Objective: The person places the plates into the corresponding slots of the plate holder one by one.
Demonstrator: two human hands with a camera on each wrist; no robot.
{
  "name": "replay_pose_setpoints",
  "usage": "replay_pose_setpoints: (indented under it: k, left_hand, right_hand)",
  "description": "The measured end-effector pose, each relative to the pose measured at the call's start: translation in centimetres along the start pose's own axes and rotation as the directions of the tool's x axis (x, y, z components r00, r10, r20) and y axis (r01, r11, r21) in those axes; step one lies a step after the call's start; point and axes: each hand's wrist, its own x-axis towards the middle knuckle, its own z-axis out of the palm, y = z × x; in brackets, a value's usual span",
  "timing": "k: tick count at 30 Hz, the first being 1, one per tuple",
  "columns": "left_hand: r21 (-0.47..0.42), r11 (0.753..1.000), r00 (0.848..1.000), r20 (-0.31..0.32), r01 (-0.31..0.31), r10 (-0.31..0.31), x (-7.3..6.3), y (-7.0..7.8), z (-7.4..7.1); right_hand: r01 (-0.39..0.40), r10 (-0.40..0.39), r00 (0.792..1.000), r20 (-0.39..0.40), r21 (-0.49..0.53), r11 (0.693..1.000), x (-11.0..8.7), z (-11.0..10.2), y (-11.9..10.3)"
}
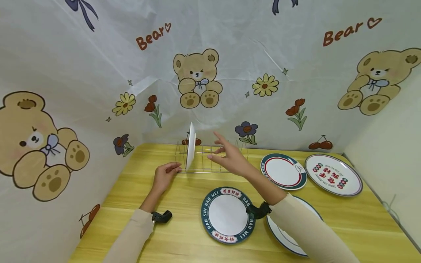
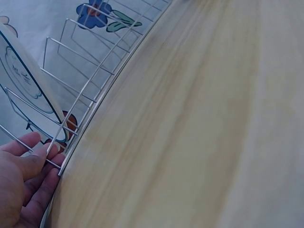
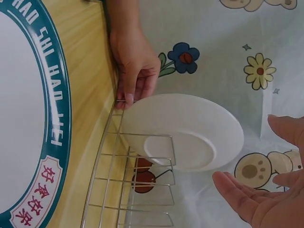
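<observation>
A wire dish rack (image 1: 210, 170) stands at the back of the wooden table, with one white plate (image 3: 190, 128) upright in its left end. My left hand (image 1: 164, 177) pinches the rack's left end; in the left wrist view the thumb and fingers (image 2: 35, 161) close round its wire. Over the right part of the rack, my right hand (image 1: 230, 157) is held up with fingers spread and nothing in them. It is apart from the upright plate. A green-rimmed plate with lettering (image 1: 228, 215) lies flat in front of the rack.
Right of the rack lie a plate with a green and red rim (image 1: 283, 171) and an oval plate with red characters (image 1: 333, 175). Another plate (image 1: 289, 241) is partly hidden under my right forearm. A bear-printed cloth (image 1: 230, 73) hangs behind the table.
</observation>
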Motion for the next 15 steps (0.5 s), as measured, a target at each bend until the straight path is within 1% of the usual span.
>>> replay_pose_setpoints:
  k: [5,11,15]
  left_hand:
    - [-0.009,1.000,1.000,-0.003,0.003,-0.003,-0.1,0.3,0.1]
    - [0.009,1.000,1.000,-0.001,0.020,-0.019,-0.1,0.5,0.1]
    - [0.020,1.000,1.000,0.004,0.017,-0.017,-0.1,0.5,0.0]
  right_hand:
    - [0.016,-0.015,0.999,-0.051,0.024,1.000,-2.5,-1.6,-0.1]
    - [0.003,0.003,0.996,-0.091,0.067,0.998,-5.3,-3.3,0.0]
    - [-0.001,0.011,0.992,-0.123,0.082,0.997,-7.0,-4.5,0.4]
